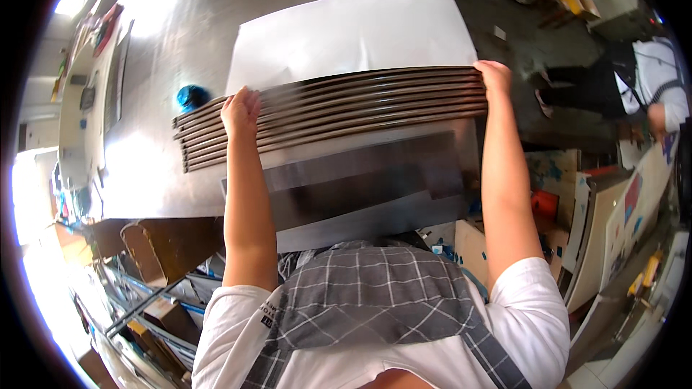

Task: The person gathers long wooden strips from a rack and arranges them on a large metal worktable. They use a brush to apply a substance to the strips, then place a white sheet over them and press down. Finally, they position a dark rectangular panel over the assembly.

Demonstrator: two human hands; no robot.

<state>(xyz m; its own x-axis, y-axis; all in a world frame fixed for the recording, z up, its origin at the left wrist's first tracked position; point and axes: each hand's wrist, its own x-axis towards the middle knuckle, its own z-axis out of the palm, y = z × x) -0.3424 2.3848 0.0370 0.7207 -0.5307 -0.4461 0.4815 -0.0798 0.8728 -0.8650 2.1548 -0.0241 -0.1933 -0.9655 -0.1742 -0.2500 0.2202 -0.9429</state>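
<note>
Several long, narrow dark brown strips point(375, 99) lie side by side across the metal-topped table point(194, 21). My left hand point(241, 112) is closed over the strips toward their left part, its fingers curled at the far edge. At the strips' far right corner my right hand point(494, 78) is closed, with its thumb side along the outermost strip. A large white sheet point(360, 29) spreads out beyond the strips and partly under them. Nearer to me lies a flat grey panel point(367, 180) with darker, shiny bands. The fingers' undersides are hidden.
A blue roll-like bundle point(192, 97) sits beside the strips' left end. At the right a person point(652, 86) in a white top stands beyond the table. Boards point(605, 223) lean at the right, and a rack point(155, 302) with boxes stands lower left.
</note>
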